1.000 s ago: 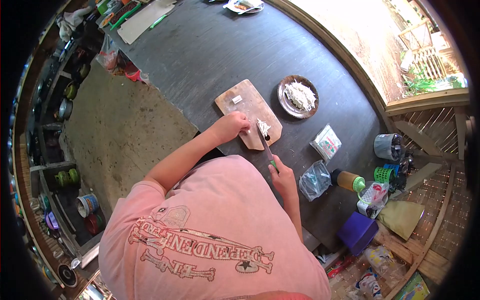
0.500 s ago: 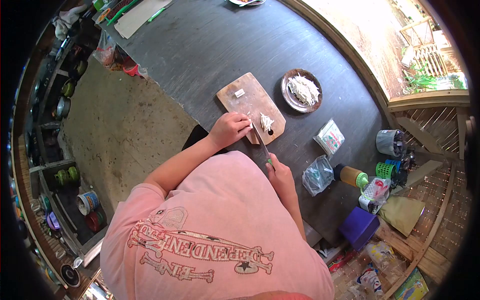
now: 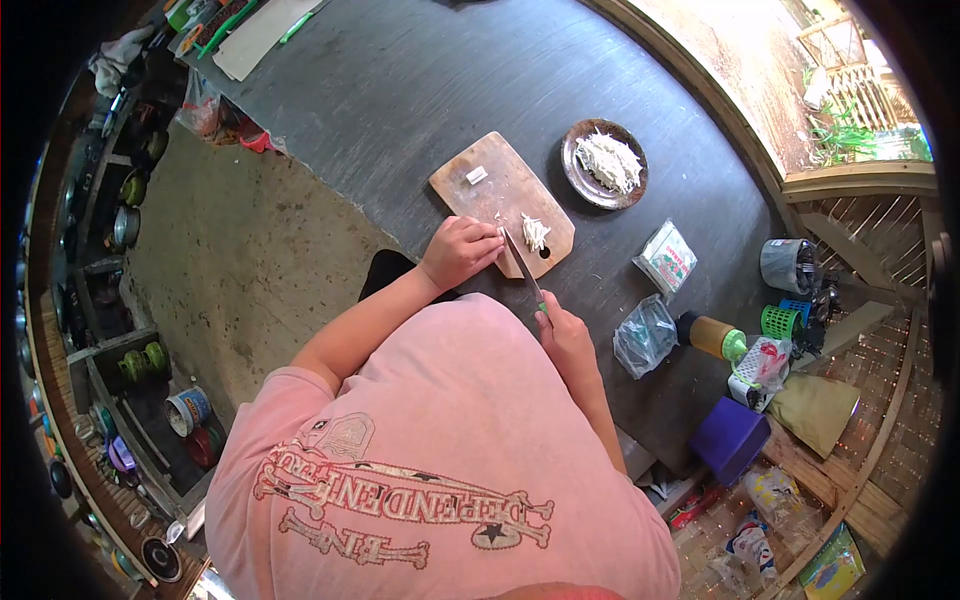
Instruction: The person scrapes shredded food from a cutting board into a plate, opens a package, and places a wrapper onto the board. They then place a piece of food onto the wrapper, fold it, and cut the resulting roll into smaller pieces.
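My left hand is at the near left edge of a wooden cutting board, fingers bent and pressed together over a small white piece mostly hidden under them. My right hand grips the green handle of a kitchen knife, whose blade lies against the board right beside my left fingertips. Thin white strips sit in a small pile right of the blade, near the board's hole. Farther up the board lies a white block. Beyond the board, a brown plate carries a heap of similar white strips.
On the dark table, a white printed packet, a clear plastic bag and a green-capped bottle stand to the right. A purple container and a grey bucket are farther right. A concrete floor shows at left.
The view has shifted slightly, so the board and plate appear a little higher. Both hands keep nearly the same position on the board and knife.
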Demonstrator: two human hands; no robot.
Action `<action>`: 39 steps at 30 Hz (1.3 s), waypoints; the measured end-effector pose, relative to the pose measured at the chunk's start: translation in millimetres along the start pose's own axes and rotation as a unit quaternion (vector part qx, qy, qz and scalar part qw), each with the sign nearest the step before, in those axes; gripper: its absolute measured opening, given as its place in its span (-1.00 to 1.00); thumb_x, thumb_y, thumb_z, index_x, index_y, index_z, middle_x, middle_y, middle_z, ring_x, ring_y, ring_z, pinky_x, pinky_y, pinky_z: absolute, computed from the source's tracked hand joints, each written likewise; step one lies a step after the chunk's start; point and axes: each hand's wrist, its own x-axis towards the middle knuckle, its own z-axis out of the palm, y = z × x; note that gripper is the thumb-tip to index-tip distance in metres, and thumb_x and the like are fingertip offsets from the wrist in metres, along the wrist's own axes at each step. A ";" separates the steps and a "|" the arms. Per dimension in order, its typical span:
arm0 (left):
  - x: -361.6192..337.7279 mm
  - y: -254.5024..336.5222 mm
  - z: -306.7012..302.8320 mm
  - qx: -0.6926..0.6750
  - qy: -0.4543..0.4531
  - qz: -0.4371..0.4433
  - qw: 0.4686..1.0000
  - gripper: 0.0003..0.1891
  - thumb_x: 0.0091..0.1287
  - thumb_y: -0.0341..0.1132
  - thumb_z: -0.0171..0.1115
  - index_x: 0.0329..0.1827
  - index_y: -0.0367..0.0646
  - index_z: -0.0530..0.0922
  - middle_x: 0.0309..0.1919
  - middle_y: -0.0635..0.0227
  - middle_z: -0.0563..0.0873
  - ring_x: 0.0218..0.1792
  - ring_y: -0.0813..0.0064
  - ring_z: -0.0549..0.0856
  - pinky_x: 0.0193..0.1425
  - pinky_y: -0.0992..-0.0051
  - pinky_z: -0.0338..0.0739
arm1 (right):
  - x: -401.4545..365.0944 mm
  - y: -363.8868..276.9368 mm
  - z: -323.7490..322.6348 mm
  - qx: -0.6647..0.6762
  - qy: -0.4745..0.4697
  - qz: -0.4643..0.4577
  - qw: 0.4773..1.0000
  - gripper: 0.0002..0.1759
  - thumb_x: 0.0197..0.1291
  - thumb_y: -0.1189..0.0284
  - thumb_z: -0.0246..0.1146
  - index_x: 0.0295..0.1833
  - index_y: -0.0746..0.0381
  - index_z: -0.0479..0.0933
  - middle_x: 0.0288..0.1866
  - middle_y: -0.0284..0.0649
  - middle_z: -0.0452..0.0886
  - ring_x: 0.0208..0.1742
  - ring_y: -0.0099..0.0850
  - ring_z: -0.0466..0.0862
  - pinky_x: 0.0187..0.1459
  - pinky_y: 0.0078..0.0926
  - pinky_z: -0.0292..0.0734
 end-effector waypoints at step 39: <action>2.6 0.1 0.5 0.010 0.006 -0.005 1.000 -0.86 0.33 -0.26 0.65 -0.11 0.06 0.87 -0.07 0.56 0.89 0.00 0.41 0.83 0.09 0.28 0.67 | 17.0 -11.9 11.2 -0.024 0.018 0.017 0.999 -0.49 0.60 0.41 0.33 0.57 0.26 0.53 -0.15 0.15 0.80 -0.14 0.20 0.83 -0.12 0.18 0.69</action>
